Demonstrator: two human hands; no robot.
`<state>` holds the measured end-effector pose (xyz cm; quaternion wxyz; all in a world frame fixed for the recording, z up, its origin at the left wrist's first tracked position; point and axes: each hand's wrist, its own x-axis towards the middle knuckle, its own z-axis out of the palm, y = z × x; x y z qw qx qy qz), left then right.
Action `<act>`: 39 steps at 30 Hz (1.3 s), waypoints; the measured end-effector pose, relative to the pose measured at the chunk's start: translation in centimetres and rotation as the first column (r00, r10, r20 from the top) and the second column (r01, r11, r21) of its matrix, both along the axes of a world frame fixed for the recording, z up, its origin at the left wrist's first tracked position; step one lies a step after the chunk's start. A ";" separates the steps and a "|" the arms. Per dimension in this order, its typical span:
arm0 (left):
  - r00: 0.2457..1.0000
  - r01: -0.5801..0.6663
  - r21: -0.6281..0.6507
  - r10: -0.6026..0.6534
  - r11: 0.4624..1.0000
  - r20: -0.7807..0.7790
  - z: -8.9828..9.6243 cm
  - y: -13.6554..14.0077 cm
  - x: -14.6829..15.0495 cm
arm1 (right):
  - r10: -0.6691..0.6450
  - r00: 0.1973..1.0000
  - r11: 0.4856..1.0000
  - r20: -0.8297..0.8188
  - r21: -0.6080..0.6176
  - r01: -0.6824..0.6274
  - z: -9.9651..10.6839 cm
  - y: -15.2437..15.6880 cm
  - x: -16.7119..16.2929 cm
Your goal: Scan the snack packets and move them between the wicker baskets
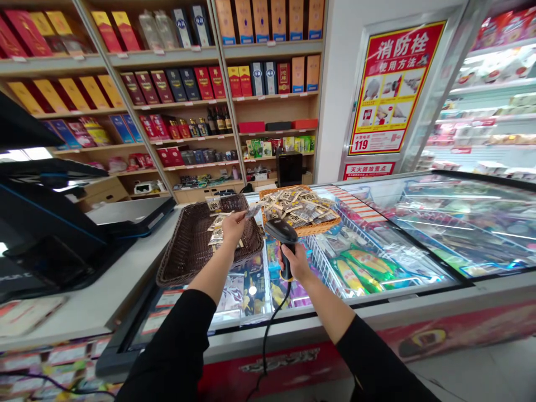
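My left hand (pixel 233 228) is closed on a small snack packet (pixel 253 210), held by its edge over the right side of a dark brown wicker basket (pixel 184 245). Several similar packets (pixel 216 230) lie inside that basket, partly covered by my hand. My right hand (pixel 295 262) is wrapped round the handle of a black barcode scanner (pixel 281 230), whose head points up and left toward the packet. From its grip a black cable (pixel 268 329) hangs down. Just behind the scanner sits a light wicker basket (pixel 322 228) heaped with packets (pixel 293 204).
Both baskets rest on a glass-topped chest freezer (pixel 419 290) filled with bagged goods. To the left stands a counter (pixel 121 285) with a weighing scale (pixel 138 215). Shelves of boxed goods (pixel 180 84) line the back wall. A red fire-hydrant notice (pixel 397 89) hangs at right.
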<state>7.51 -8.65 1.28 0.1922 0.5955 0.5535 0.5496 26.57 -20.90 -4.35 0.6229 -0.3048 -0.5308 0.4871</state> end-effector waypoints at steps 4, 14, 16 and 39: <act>0.995 -0.036 0.013 0.037 0.999 -0.090 0.2 -0.4 0.0 | 0.005 0.999 1.000 -0.042 0.004 -0.005 0.2 -0.3 -0.1; 0.996 -0.001 0.033 0.004 0.999 -0.092 -0.8 0.5 -0.3 | 0.001 0.998 1.000 -0.064 -0.008 -0.001 0.6 -0.5 -0.2; 0.993 -0.015 0.030 0.018 0.999 -0.114 -0.6 0.2 -0.3 | -0.012 0.996 1.000 -0.086 0.010 0.013 0.5 -0.5 -0.3; 0.586 0.304 -0.151 -0.309 0.941 -0.749 5.9 6.4 8.4 | -0.528 0.639 0.848 -0.559 -0.309 0.430 0.9 3.4 0.5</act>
